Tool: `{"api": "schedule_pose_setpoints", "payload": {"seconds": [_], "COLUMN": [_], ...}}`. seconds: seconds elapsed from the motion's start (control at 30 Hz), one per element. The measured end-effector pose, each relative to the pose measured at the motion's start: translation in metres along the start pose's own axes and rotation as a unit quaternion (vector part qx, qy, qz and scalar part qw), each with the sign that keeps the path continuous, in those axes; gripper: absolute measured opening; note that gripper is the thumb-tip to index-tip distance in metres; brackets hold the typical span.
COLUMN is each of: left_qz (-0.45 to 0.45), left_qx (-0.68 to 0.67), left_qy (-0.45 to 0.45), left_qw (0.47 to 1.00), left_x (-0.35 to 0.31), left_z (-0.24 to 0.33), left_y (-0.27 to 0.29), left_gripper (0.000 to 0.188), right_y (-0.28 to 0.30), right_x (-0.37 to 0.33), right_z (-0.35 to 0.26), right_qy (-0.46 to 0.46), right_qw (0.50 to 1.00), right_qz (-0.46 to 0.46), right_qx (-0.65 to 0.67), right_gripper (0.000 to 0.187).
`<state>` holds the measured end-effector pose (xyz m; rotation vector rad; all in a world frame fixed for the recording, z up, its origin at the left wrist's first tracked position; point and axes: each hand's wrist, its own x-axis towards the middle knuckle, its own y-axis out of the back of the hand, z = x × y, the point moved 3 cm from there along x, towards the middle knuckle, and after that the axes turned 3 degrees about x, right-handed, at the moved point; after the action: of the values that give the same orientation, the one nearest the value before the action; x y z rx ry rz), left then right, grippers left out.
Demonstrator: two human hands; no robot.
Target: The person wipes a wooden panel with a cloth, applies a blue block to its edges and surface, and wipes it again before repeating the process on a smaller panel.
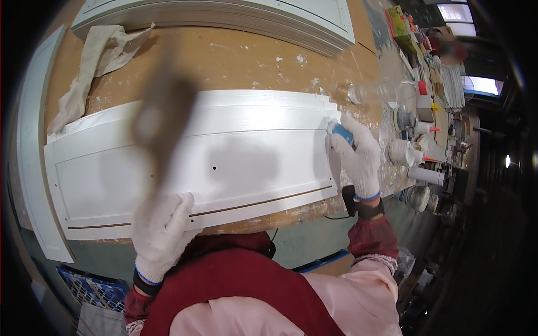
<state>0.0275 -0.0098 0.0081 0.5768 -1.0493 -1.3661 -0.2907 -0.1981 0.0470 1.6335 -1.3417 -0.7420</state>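
Along the brown table's (235,63) near side, the white framed panel (196,151) runs lengthwise left to right; the gloved right hand (360,159) pinches a blue block (343,133) at its right end, the gloved left hand (162,231) over its near edge, closure unclear.

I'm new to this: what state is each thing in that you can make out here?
Panel: white, lying flat, paneled face up
Left hand: gloved, at the panel's near edge; grip unclear
Right hand: gloved, closed on the blue block
Blue block: held at the panel's right end
Cloth: crumpled
Far panels: stacked
Clear bottle: on its side
Dark shape: too blurred to tell
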Motion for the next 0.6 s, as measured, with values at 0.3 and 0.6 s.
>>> {"api": "schedule_pose_setpoints", "payload": {"seconds": [0.3, 0.6], "left_qz": [-0.011, -0.015], "left_qx": [0.008, -0.012], "left_qy": [0.002, 0.006], "left_qw": [1.0, 1.0], "left_x": [0.003, 0.002], "left_z": [0.001, 0.001], "left_y": [0.0, 0.005], "left_gripper": [0.059, 0.057], "right_y": [0.01, -0.006], "right_x": [-0.001, 0.017], "right_z": [0.005, 0.008], "right_qy": [-0.042, -0.047], "right_qw": [0.998, 0.997], "right_qz": [0.029, 0.016], "right_qx": [0.021, 0.062], "right_gripper": [0.044, 0.045]}}
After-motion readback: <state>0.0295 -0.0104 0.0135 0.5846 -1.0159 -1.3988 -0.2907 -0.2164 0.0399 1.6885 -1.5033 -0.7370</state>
